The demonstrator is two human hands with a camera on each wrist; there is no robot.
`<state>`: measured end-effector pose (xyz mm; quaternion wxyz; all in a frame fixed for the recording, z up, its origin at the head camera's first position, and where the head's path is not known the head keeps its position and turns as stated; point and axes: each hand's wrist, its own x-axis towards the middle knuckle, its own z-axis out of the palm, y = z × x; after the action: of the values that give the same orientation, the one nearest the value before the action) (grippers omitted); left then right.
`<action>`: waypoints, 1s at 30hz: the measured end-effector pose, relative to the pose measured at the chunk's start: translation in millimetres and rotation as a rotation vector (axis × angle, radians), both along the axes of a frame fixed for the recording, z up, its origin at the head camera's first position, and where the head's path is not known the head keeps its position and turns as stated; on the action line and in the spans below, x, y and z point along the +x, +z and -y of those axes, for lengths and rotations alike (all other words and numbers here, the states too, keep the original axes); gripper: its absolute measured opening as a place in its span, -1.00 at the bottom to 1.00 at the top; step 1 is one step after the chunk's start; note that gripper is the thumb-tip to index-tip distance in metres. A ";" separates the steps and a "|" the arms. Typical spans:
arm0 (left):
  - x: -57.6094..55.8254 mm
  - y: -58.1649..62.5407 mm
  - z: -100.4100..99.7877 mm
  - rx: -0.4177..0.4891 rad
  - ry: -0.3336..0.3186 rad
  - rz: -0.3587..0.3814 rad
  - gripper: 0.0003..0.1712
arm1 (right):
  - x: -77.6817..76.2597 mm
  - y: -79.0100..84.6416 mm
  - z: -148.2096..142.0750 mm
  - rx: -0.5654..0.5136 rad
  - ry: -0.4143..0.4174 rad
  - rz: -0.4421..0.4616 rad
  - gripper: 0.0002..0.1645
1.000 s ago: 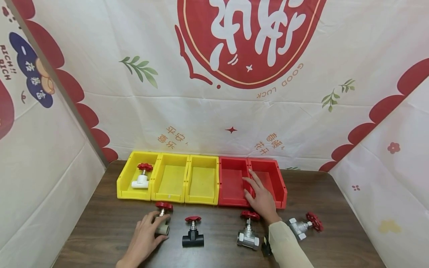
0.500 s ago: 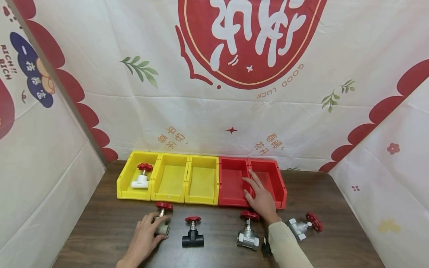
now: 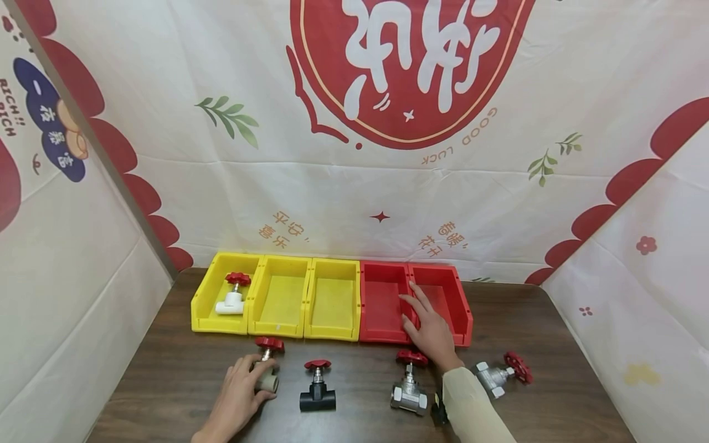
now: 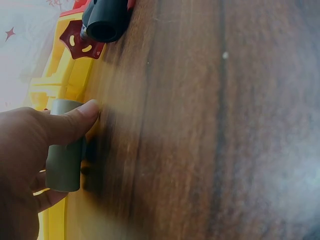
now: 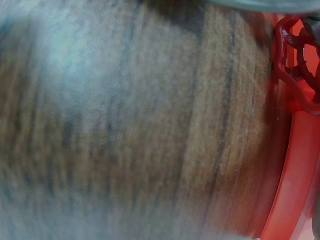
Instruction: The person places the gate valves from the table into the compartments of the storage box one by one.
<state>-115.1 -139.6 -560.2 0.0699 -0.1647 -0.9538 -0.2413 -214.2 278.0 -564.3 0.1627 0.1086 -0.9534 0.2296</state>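
My left hand (image 3: pixel 238 391) holds a grey-green valve (image 3: pixel 268 383) with a red handwheel, on the table just in front of the yellow bins. In the left wrist view, thumb and fingers wrap the valve's pipe body (image 4: pixel 64 167). Over the wall between the two red bins (image 3: pixel 383 335) lies my right hand (image 3: pixel 434 335), fingers spread and loosely bent, holding nothing. A black valve (image 3: pixel 317 399) stands to the right of my left hand. Near my right wrist stands a metal valve (image 3: pixel 408 394); another metal valve (image 3: pixel 492 376) lies beyond the sleeve. A white valve (image 3: pixel 229 301) sits in the leftmost yellow bin (image 3: pixel 220 326).
Two more yellow bins (image 3: pixel 332 334) join the row along the back of the wooden table (image 3: pixel 354 424). A small dark object (image 3: pixel 439 409) is partly hidden by my right sleeve. Printed cloth (image 3: pixel 332 191) hangs behind and at both sides.
The head view has shifted very slightly. Both hands and all the valves keep their places.
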 end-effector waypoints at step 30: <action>-19.6 28.0 -2.7 0.058 -0.040 -0.248 -0.26 | 1.2 0.9 0.5 -0.004 0.002 0.002 -0.36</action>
<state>-134.8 -136.9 -532.1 0.1873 -0.2104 -0.9269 -0.2480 -213.0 277.5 -563.4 0.1619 0.1089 -0.9530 0.2318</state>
